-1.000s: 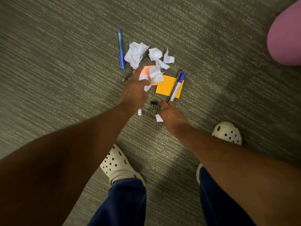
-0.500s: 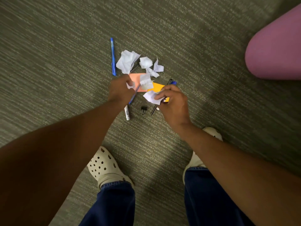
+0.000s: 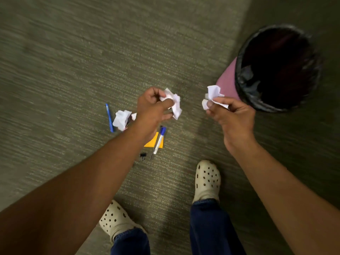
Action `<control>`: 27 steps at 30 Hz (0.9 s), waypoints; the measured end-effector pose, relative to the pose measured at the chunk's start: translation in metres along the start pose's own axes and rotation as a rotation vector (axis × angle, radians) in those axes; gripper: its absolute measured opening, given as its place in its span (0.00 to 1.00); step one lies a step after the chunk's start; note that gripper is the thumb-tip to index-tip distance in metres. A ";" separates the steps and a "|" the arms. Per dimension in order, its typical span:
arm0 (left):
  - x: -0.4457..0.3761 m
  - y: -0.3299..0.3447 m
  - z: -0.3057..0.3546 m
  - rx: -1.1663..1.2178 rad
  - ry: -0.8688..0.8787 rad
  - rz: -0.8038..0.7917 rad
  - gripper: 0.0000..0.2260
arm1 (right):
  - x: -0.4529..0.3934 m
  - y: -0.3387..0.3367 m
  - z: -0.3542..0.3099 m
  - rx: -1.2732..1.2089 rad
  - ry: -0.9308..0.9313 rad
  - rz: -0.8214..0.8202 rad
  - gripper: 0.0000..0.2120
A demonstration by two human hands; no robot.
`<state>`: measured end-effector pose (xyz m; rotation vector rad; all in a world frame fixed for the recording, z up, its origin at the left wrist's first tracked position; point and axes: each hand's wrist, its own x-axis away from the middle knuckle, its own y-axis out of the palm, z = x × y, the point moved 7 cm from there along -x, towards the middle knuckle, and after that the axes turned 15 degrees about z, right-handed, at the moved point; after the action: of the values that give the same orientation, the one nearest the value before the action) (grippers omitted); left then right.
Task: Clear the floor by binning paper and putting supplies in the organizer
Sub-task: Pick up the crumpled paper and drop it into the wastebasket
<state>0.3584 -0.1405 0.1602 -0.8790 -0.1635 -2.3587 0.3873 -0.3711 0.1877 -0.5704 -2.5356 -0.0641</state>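
My left hand (image 3: pixel 152 105) is raised above the carpet and grips a crumpled white paper wad (image 3: pixel 174 104). My right hand (image 3: pixel 231 115) pinches another crumpled white paper (image 3: pixel 213 94), held just left of the pink bin (image 3: pixel 228 81). The bin has a black liner (image 3: pixel 244 78) and a dark open mouth. On the floor lie one more paper wad (image 3: pixel 121 119), a blue pen (image 3: pixel 109 117), an orange sticky-note pad (image 3: pixel 155 142), a blue-capped marker (image 3: pixel 159 139) and a black binder clip (image 3: pixel 143 156).
Olive carpet (image 3: pixel 73 61) covers the floor all round. My two cream clogs (image 3: pixel 207 179) (image 3: pixel 116 219) stand below the supplies. A thin dark pencil (image 3: pixel 152 153) lies beside the marker. My left forearm hides part of the pile.
Both hands have lifted off the floor, each with crumpled paper, and swung right toward the bin. The view has turned right, so the bin's open mouth now shows.
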 end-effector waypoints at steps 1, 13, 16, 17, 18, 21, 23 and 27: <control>0.008 0.025 0.015 -0.005 0.016 -0.037 0.14 | -0.010 -0.011 -0.019 -0.036 0.001 0.026 0.07; 0.062 0.282 0.070 -0.322 0.090 -0.230 0.19 | -0.138 -0.114 -0.103 0.251 0.087 0.314 0.20; 0.042 0.288 0.066 -0.456 0.142 -0.223 0.25 | -0.150 -0.119 -0.099 0.316 0.102 0.304 0.24; 0.031 0.279 0.066 -0.470 0.203 -0.174 0.23 | -0.149 -0.119 -0.101 0.453 0.006 0.309 0.23; 0.021 0.266 0.065 -0.469 0.258 -0.118 0.21 | -0.145 -0.114 -0.104 0.633 -0.154 0.299 0.22; -0.011 0.203 0.046 -0.449 0.315 0.004 0.14 | -0.104 -0.075 -0.091 0.855 -0.601 0.150 0.17; -0.029 0.149 0.024 -0.462 0.308 0.046 0.12 | -0.072 -0.042 -0.062 0.853 -0.740 -0.005 0.15; -0.058 0.024 -0.022 -0.573 0.313 0.219 0.11 | -0.029 0.028 0.030 0.965 -0.704 -0.326 0.15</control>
<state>0.3948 -0.1370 0.1045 -0.7118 0.7283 -2.3209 0.4061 -0.3517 0.1457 0.2657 -2.8174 1.3656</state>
